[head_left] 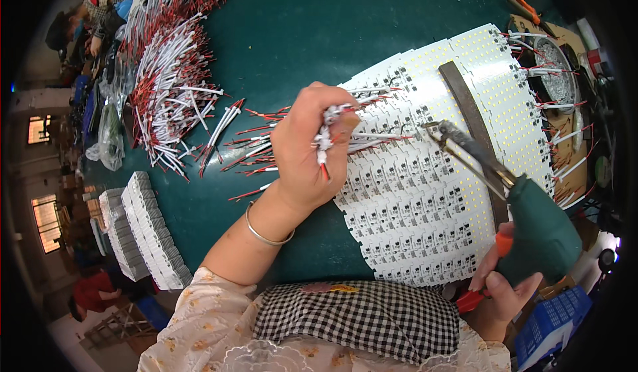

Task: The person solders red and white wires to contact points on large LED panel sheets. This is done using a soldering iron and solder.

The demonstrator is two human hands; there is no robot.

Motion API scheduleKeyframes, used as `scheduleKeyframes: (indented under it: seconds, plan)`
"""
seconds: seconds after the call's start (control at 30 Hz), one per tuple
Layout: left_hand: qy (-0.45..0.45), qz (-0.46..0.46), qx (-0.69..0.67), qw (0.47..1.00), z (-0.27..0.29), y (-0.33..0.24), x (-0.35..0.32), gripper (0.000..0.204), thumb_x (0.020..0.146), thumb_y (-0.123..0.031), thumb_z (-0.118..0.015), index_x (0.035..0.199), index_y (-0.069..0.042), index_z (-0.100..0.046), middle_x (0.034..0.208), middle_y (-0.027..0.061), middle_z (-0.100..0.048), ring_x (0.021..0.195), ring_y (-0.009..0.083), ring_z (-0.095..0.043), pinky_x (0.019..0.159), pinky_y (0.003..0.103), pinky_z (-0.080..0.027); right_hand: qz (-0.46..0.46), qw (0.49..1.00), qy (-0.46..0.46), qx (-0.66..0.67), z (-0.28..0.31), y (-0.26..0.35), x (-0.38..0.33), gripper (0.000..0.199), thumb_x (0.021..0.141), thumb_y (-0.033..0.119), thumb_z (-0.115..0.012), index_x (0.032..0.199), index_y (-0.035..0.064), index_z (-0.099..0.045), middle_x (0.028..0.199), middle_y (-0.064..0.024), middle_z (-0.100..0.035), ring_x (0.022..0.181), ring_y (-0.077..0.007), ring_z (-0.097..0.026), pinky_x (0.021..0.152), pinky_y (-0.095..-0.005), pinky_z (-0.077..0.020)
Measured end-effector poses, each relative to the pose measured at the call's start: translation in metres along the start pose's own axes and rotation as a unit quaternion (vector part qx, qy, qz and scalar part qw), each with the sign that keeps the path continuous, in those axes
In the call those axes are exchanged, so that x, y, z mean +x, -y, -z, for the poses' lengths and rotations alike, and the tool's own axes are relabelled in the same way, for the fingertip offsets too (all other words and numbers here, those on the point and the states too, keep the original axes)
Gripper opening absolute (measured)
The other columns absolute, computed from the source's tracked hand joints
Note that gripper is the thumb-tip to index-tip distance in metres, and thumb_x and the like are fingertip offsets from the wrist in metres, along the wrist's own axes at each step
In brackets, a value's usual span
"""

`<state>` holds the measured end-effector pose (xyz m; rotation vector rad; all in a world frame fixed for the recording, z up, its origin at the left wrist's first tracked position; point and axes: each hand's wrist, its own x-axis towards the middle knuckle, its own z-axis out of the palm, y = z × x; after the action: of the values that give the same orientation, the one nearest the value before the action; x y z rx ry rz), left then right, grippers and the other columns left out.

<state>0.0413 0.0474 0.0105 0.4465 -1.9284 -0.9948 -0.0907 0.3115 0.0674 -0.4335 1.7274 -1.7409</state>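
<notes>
My left hand (307,142) is closed around a bunch of white-sleeved wires (256,151) with red ends. The wires stick out on both sides of the fist, above the left part of a sheet of white LED circuit boards (412,206). In my right hand (498,299) is a green soldering gun (541,229) with an orange trigger, my fingers wrapped round its grip. Its narrow metal tip points left, close to the boards' contacts and the wire ends; whether it touches them I cannot tell. A dark flat bar (465,99) lies across the boards, partly behind the gun.
Big heaps of red and white wires (169,99) cover the table's far left. Stacked white strips (156,232) stand at the near left. Wires hang off the boards' right edge, beside a round clear container (557,73). Orange-handled pliers (522,5) lie at the far right.
</notes>
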Motion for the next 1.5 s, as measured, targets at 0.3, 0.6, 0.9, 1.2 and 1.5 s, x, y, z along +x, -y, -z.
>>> scheduleKeyframes:
  seconds: [0.3, 0.6, 0.9, 1.2, 1.5]
  plan:
    - [0.124, -0.035, 0.115, 0.985, -0.012, -0.013, 0.011, 0.021, 0.066, 0.004, -0.067, 0.086, -0.003, -0.064, 0.069, 0.0065, -0.059, 0.06, 0.0153, -0.058, 0.05, 0.025, -0.045, 0.059, 0.998, 0.014, 0.024, 0.012, 0.003, 0.011, 0.066, 0.075, 0.013, -0.067, 0.12, -0.0168, -0.03, 0.066, -0.0112, -0.05, 0.042, -0.0132, -0.048, 0.037, -0.0237, -0.0456]
    - [0.174, -0.108, 0.233, 0.951, -0.024, -0.015, 0.013, 0.034, 0.053, 0.004, -0.062, 0.084, -0.009, -0.064, 0.062, 0.0022, -0.048, 0.05, 0.0174, -0.052, 0.04, 0.031, -0.038, 0.055, 0.997, -0.034, 0.04, 0.008, 0.001, 0.013, 0.065, 0.072, 0.012, -0.068, 0.117, -0.0177, -0.033, 0.074, -0.0163, -0.052, 0.042, -0.0137, -0.048, 0.035, -0.0239, -0.045]
    - [0.183, -0.11, 0.225, 0.951, -0.022, -0.011, 0.012, 0.048, 0.05, 0.009, -0.057, 0.093, -0.008, -0.069, 0.065, 0.0053, -0.056, 0.051, 0.0176, -0.052, 0.042, 0.028, -0.039, 0.034, 0.998, -0.039, 0.03, 0.01, -0.001, 0.011, 0.067, 0.07, 0.013, -0.071, 0.117, -0.0181, -0.035, 0.098, -0.0237, -0.052, 0.043, -0.0137, -0.049, 0.035, -0.0236, -0.0452]
    - [0.204, -0.087, 0.204, 0.953, -0.021, -0.008, 0.012, 0.05, 0.051, 0.012, -0.056, 0.095, -0.007, -0.068, 0.067, 0.0066, -0.055, 0.054, 0.02, -0.053, 0.044, 0.03, -0.04, 0.018, 0.999, -0.023, 0.028, 0.005, -0.001, 0.012, 0.066, 0.07, 0.011, -0.071, 0.118, -0.0184, -0.037, 0.106, -0.0245, -0.051, 0.045, -0.0141, -0.05, 0.036, -0.0231, -0.0437]
    - [0.21, -0.075, 0.173, 0.959, -0.025, -0.004, 0.013, 0.051, 0.049, 0.013, -0.056, 0.096, -0.006, -0.067, 0.068, 0.0075, -0.054, 0.057, 0.0218, -0.053, 0.047, 0.031, -0.041, -0.032, 0.999, -0.012, 0.001, 0.002, 0.0, 0.012, 0.064, 0.068, 0.009, -0.067, 0.12, -0.0151, -0.038, 0.106, -0.022, -0.05, 0.051, -0.0155, -0.054, 0.039, -0.022, -0.0444]
